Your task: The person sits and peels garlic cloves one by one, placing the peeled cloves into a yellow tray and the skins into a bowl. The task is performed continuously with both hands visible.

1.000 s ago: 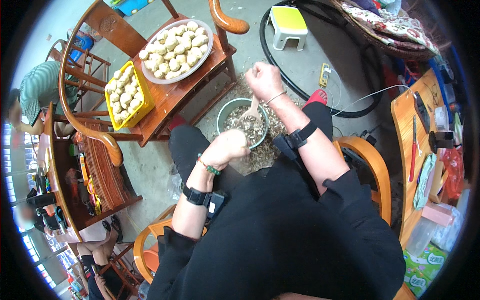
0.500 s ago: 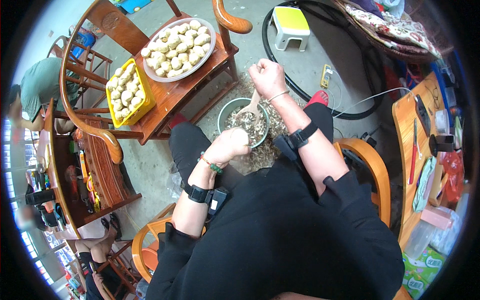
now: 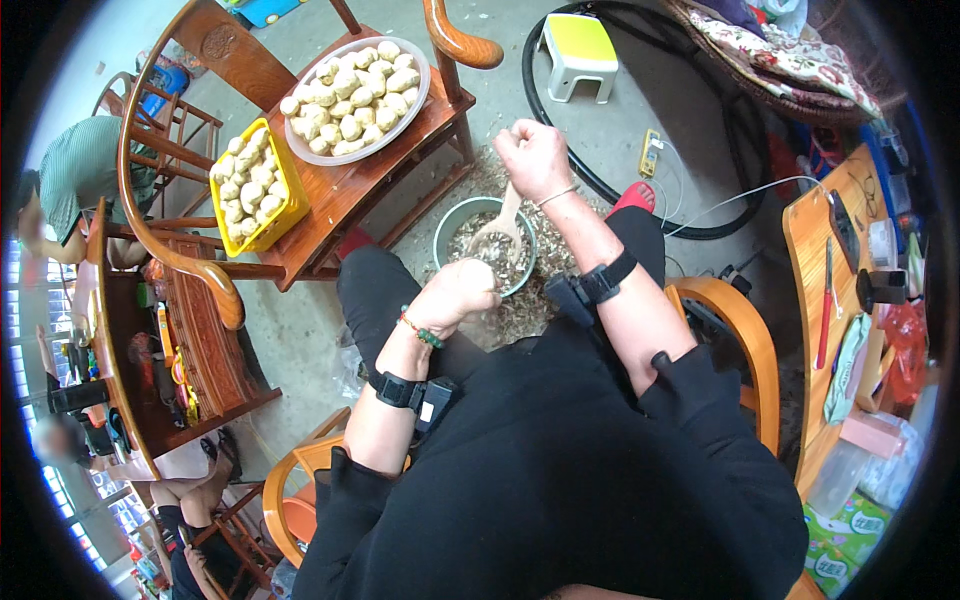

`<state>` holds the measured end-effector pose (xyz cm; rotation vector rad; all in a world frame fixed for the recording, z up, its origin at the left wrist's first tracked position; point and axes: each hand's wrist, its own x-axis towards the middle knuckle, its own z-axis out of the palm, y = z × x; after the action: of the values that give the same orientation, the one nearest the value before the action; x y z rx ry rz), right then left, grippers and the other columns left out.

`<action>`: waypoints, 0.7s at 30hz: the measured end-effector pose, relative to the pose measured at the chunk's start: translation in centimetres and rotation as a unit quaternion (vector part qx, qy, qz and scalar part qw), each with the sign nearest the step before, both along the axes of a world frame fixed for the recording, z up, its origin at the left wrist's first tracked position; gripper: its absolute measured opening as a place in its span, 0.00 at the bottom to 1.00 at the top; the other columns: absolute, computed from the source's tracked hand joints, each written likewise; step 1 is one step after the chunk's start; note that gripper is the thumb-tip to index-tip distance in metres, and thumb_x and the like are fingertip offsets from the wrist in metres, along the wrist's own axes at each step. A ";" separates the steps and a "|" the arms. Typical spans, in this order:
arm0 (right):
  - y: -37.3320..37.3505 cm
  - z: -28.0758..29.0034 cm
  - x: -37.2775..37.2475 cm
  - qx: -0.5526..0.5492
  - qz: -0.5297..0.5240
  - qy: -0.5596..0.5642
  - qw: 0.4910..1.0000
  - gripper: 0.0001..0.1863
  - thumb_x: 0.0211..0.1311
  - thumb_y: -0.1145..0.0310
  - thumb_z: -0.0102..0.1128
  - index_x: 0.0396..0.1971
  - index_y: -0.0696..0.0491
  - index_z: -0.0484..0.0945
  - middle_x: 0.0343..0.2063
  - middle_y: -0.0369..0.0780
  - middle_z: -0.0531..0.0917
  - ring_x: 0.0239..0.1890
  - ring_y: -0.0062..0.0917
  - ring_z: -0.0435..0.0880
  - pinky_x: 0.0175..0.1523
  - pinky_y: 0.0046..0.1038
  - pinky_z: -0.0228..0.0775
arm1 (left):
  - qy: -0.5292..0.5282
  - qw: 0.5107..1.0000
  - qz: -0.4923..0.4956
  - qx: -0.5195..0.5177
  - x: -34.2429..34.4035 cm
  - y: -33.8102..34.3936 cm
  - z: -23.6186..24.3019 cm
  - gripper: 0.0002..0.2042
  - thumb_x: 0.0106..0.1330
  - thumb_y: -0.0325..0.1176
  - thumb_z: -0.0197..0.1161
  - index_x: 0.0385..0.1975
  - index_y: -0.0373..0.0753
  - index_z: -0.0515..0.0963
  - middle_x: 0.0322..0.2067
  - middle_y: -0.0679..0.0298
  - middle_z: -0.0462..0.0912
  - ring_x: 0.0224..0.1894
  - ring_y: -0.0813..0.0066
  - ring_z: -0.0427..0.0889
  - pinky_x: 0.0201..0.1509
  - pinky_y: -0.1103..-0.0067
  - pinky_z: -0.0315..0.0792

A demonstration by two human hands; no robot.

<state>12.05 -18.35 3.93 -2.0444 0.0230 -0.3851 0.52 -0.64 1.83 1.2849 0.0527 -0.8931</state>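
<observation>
Right grip [image 3: 535, 158], fisted round the wooden scoop [image 3: 500, 225], has risen slightly, blade dipping into the center-frame bowl [image 3: 450, 220]; left hand [image 3: 458, 295] stays closed beside it, contents hidden.

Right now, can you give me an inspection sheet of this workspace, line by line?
Surface: wooden chair seat used as a table; bare concrete floor below.
Job's things: bowl of chopped filling on the floor; wooden spoon dipped in it; round tray and yellow basket, both full of pale dumplings.
Clutter: scraps scattered on the floor around the bowl.
Hands: left hand closed, contents hidden; right hand gripping the spoon handle.
Cables: black hose looped on the floor; thin white cable by the right knee.
Surroundings: yellow-topped stool; side table with tools; another person seated at left.
</observation>
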 end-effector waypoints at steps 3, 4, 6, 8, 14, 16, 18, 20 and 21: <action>1.7 0.4 -1.8 0.044 0.070 0.005 0.997 0.14 0.49 0.65 0.57 0.11 0.58 0.71 0.07 0.39 0.68 0.12 0.17 0.64 0.19 0.26 0.57 | 0.040 0.998 0.003 -0.047 0.2 -0.4 2.1 0.11 0.47 0.22 0.61 0.33 0.37 0.74 0.26 0.72 0.73 0.24 0.89 0.67 0.22 0.89 0.61; 1.9 0.2 -1.8 0.026 0.062 0.026 0.997 0.14 0.47 0.65 0.57 0.10 0.57 0.71 0.08 0.41 0.71 0.12 0.23 0.69 0.21 0.27 0.61 | 0.021 0.999 0.012 -0.047 0.1 -0.6 1.7 0.12 0.48 0.22 0.62 0.34 0.37 0.74 0.26 0.73 0.73 0.23 0.90 0.67 0.20 0.90 0.59; 1.7 -0.9 -1.7 0.006 0.029 0.019 0.999 0.13 0.46 0.66 0.58 0.10 0.57 0.71 0.09 0.43 0.72 0.12 0.26 0.71 0.22 0.27 0.64 | 0.024 0.999 0.011 -0.045 0.3 -0.2 1.6 0.12 0.48 0.22 0.62 0.34 0.37 0.74 0.26 0.73 0.73 0.23 0.89 0.67 0.20 0.90 0.59; 1.2 -1.5 -0.9 0.004 -0.013 -0.040 0.999 0.14 0.48 0.66 0.58 0.11 0.58 0.70 0.08 0.42 0.69 0.12 0.18 0.67 0.20 0.26 0.60 | 0.031 0.997 -0.006 -0.075 0.1 1.1 0.6 0.11 0.47 0.22 0.64 0.31 0.37 0.74 0.23 0.74 0.71 0.21 0.88 0.66 0.19 0.89 0.58; 0.3 0.2 -0.5 0.060 0.013 -0.022 0.998 0.13 0.47 0.67 0.58 0.10 0.57 0.70 0.09 0.42 0.72 0.12 0.25 0.69 0.21 0.28 0.63 | 0.026 0.998 -0.012 -0.061 0.1 0.6 0.3 0.09 0.47 0.21 0.63 0.27 0.40 0.73 0.18 0.76 0.66 0.18 0.89 0.63 0.18 0.88 0.55; 1.9 1.2 -1.6 0.054 0.047 -0.007 0.997 0.12 0.46 0.68 0.58 0.11 0.56 0.71 0.09 0.43 0.73 0.12 0.24 0.70 0.22 0.27 0.65 | 0.048 0.998 0.011 -0.036 0.0 -0.1 1.9 0.09 0.46 0.21 0.63 0.26 0.40 0.74 0.18 0.77 0.65 0.17 0.89 0.62 0.18 0.89 0.55; 2.1 0.0 -1.6 0.033 0.042 -0.012 0.999 0.12 0.46 0.67 0.58 0.10 0.56 0.71 0.09 0.43 0.72 0.12 0.25 0.71 0.22 0.28 0.65 | 0.043 0.998 -0.001 -0.036 -0.3 0.0 0.6 0.09 0.47 0.22 0.64 0.28 0.37 0.74 0.18 0.75 0.67 0.16 0.89 0.61 0.16 0.89 0.54; 1.5 -1.2 -0.5 0.021 0.010 -0.022 0.999 0.13 0.46 0.67 0.58 0.10 0.56 0.70 0.08 0.44 0.72 0.11 0.26 0.71 0.22 0.28 0.65 | 0.025 0.999 -0.015 -0.044 -0.1 0.0 0.8 0.10 0.47 0.22 0.65 0.30 0.36 0.73 0.20 0.74 0.68 0.17 0.88 0.62 0.17 0.88 0.55; 0.7 -1.6 -0.1 0.004 0.000 -0.042 0.999 0.14 0.47 0.67 0.58 0.09 0.56 0.69 0.08 0.44 0.72 0.11 0.26 0.71 0.21 0.28 0.64 | 0.013 0.998 -0.022 -0.052 -0.1 -0.2 1.4 0.11 0.47 0.22 0.65 0.30 0.37 0.73 0.20 0.75 0.67 0.19 0.88 0.63 0.19 0.87 0.57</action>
<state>11.95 -17.62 2.34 -2.0191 -0.0259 -0.4698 0.44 -0.84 3.20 1.1804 -0.0019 -0.9394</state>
